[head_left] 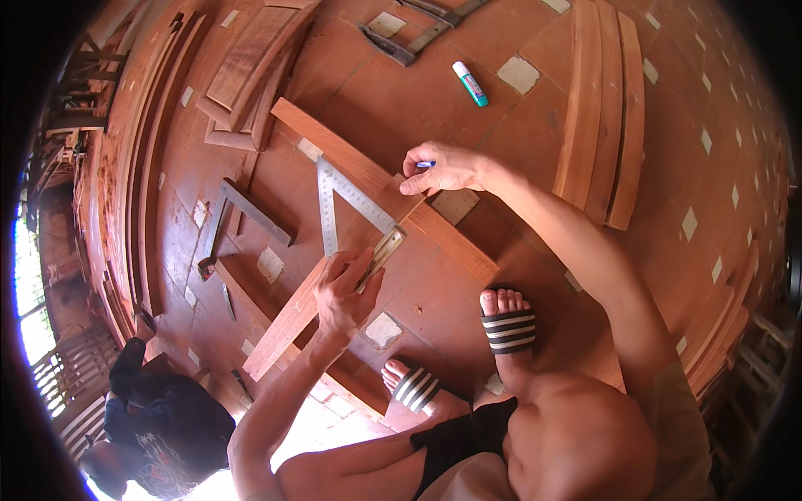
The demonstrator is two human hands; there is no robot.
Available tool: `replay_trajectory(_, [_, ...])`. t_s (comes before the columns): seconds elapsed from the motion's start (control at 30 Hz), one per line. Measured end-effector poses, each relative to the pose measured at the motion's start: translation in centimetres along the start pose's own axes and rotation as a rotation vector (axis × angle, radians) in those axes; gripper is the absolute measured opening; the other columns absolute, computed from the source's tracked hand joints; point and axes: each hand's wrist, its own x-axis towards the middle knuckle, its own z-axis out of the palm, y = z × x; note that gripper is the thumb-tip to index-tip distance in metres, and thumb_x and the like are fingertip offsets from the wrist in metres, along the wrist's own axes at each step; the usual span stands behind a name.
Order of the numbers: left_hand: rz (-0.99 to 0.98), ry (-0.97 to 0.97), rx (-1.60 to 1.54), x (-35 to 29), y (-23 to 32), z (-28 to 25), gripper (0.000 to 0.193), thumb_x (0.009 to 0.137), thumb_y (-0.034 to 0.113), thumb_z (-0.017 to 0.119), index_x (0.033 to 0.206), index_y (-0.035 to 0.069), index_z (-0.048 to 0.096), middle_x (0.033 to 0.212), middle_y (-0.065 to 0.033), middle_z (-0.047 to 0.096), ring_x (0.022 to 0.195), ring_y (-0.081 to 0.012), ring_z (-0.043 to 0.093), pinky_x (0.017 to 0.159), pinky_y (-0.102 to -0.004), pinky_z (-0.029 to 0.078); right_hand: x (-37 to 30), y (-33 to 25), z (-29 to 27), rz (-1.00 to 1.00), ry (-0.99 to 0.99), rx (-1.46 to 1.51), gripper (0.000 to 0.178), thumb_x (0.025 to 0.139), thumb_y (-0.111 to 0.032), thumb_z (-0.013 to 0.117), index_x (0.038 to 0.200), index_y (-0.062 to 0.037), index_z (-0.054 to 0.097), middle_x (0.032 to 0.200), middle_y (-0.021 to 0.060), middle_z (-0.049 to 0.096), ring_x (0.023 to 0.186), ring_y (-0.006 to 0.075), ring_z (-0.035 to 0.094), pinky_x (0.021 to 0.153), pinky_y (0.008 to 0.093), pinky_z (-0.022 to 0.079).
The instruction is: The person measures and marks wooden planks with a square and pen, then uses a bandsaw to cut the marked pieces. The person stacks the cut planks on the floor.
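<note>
My left hand (344, 294) is closed around the stock of a metal triangle square (361, 198), whose marked blade lies over a joint of reddish wooden bars. One long bar (455, 242) runs diagonally, and a second bar (288, 327) meets it from the lower left. Past the joint, my right hand (444, 169) pinches a blue pen (425, 164), only a short part of which shows. Its fingertips are close to the wood at the corner; whether they touch it I cannot tell.
A steel framing square (251, 213) lies left of the bars, near panelled wood (246, 75). Beyond are a white-and-teal tube (469, 83) and a bar clamp (418, 37). Long planks (603, 117) lie at right. A person in dark clothing (167, 426) is at lower left.
</note>
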Motion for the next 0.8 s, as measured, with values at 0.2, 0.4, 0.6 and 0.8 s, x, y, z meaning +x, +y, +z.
replay_trajectory(0.2, [-0.132, 0.006, -0.006, -0.8, 0.6, -1.0, 0.04, 0.077, 0.007, 0.09, 0.116, 0.005, 0.082, 0.103, -0.0131, 0.073, 0.08, -0.0272, 0.073, 0.071, -0.0378, 0.059, 1.5, -0.2, -1.0, -0.276, -0.051, -0.242, 0.039, 0.082, -0.02, 0.093, 0.099, -0.0061, 0.061, 0.096, 0.0019, 0.065, 0.083, 0.0151, 0.06, 0.071, 0.0329, 0.049])
replay_trajectory(0.4, [-0.111, 0.016, 0.087, 0.7, 0.2, 0.0, 0.037, 0.081, 0.011, 0.089, 0.116, 0.002, 0.082, 0.107, -0.0148, 0.076, 0.088, -0.0283, 0.075, 0.079, -0.0379, 0.061, 4.1, -2.0, -1.5, -0.583, -0.079, -0.453, 0.041, 0.074, -0.008, 0.09, 0.098, -0.0083, 0.056, 0.099, 0.0049, 0.068, 0.094, 0.0219, 0.063, 0.084, 0.0395, 0.051])
replay_trajectory(0.6, [-0.189, 0.005, 0.105, 2.3, -0.6, 1.8, 0.037, 0.082, 0.012, 0.089, 0.118, 0.005, 0.081, 0.106, -0.0128, 0.076, 0.089, -0.0278, 0.076, 0.08, -0.0378, 0.061, 4.6, -1.9, -1.2, -0.622, -0.076, -0.52, 0.039, 0.078, -0.006, 0.087, 0.101, -0.007, 0.056, 0.117, 0.0101, 0.073, 0.108, 0.0291, 0.07, 0.091, 0.0434, 0.055])
replay_trajectory(0.8, [-0.205, 0.022, 0.086, 2.6, -1.2, 2.2, 0.039, 0.081, 0.01, 0.09, 0.119, 0.007, 0.082, 0.105, -0.0116, 0.075, 0.086, -0.0255, 0.075, 0.077, -0.0357, 0.06, 2.1, -0.4, -0.8, -0.58, 0.053, -0.391, 0.03, 0.088, -0.013, 0.083, 0.111, -0.0033, 0.065, 0.124, 0.0111, 0.074, 0.118, 0.0282, 0.071, 0.097, 0.0432, 0.056])
